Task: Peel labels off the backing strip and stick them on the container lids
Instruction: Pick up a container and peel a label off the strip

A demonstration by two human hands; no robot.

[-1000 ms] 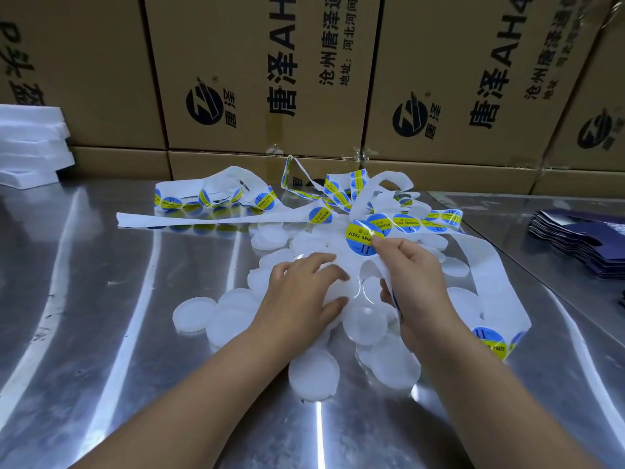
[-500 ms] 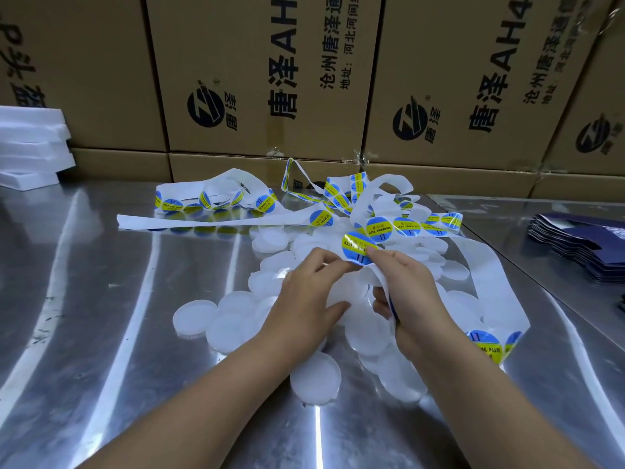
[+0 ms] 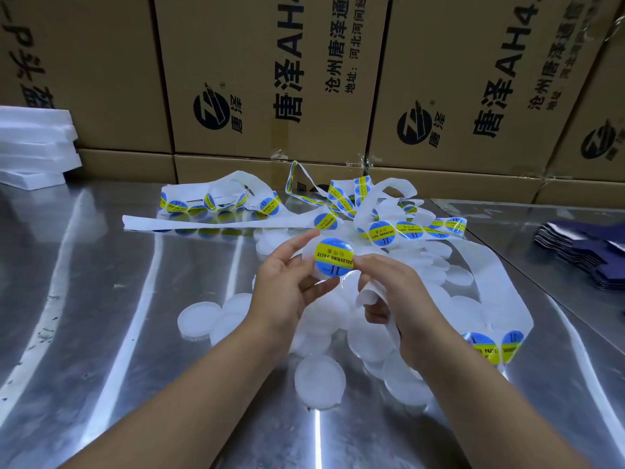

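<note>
Above the steel table (image 3: pixel 101 316), the left hand (image 3: pixel 284 286) grips a white lid (image 3: pixel 308 257) by its rim; the right hand (image 3: pixel 406 299) pinches the round label (image 3: pixel 334 257) onto it, lower fingers curled round the backing strip (image 3: pixel 372 296). Best centre it, then smooth outward against creases. Below, spare lids (image 3: pixel 319 380) lie loose; the cardboard boxes (image 3: pixel 270 79) behind are shut, contents unseen.

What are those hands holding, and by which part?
The left hand holds a lid by its rim; the right hand pinches the label at its right edge, with the backing strip curled under its other fingers.
</note>
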